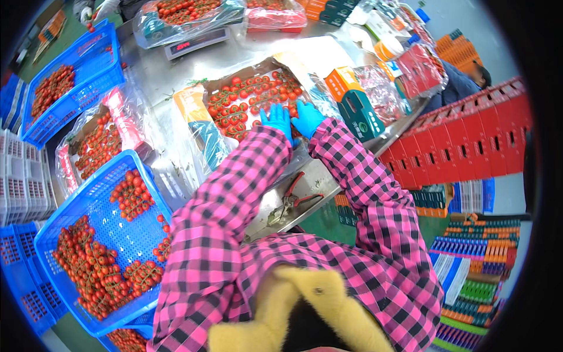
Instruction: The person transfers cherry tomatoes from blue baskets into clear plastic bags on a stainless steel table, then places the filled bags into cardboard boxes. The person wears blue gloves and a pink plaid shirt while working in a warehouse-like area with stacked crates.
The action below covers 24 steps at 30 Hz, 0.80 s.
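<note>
Blue gloves cover both of my hands, which rest at the near right part of an open carton (192,105) filled with vine cherry tomatoes (237,105). My left hand (277,120) lies on the tomatoes with its fingers stretched out and apart. Close beside it, my right hand (308,119) touches the tomatoes near the carton's right side, its fingers extended and spread. Clear plastic film (319,94) hangs around the carton. Between my forearms, red-handled pruning shears (291,200) lie on the metal table near its front edge.
A large blue crate (97,202) of tomatoes stands at the left, another blue crate (94,56) beyond it. Filled cartons and a scale (197,43) sit at the back. An orange-and-green carton (356,105) stands to the right. Red cartons (463,141) are stacked beyond the table.
</note>
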Each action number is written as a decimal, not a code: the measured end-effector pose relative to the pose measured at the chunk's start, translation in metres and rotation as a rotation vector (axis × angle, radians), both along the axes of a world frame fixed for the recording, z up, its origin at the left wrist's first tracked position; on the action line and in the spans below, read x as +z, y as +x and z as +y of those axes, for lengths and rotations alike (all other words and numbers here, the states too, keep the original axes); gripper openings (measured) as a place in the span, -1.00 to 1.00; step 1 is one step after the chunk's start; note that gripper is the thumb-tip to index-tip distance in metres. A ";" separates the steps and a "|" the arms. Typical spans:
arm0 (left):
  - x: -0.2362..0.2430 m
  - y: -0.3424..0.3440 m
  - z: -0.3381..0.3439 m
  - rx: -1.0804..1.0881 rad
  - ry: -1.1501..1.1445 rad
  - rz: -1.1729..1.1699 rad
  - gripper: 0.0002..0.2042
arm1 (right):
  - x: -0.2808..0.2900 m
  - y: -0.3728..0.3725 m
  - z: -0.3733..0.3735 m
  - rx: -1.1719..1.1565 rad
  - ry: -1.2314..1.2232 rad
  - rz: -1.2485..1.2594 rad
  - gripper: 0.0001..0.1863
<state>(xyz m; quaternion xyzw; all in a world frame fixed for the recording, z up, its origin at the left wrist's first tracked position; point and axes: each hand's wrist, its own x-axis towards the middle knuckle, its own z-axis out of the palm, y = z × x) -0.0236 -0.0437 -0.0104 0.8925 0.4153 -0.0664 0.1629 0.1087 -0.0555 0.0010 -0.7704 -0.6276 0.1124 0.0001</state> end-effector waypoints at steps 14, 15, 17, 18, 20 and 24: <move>0.039 -0.030 -0.021 -0.017 0.473 -0.509 -0.76 | -0.060 0.080 0.037 0.181 0.423 -0.361 -0.27; 0.046 -0.049 -0.036 0.003 0.677 -0.706 -0.81 | -0.056 0.082 0.037 0.198 0.353 -0.259 -0.27; 0.063 -0.112 -0.058 0.053 0.751 -0.889 -0.82 | -0.040 0.071 0.033 0.111 0.152 -0.220 -0.28; 0.068 -0.163 -0.070 0.144 0.582 -0.783 -0.77 | -0.027 0.058 0.032 0.105 0.169 -0.321 -0.28; 0.075 -0.284 -0.095 0.484 0.422 -0.492 -0.64 | 0.008 0.014 0.024 0.148 0.531 -0.300 -0.33; 0.070 -0.492 -0.144 1.073 0.448 0.257 -0.34 | 0.049 -0.168 0.000 0.377 0.468 0.969 -0.61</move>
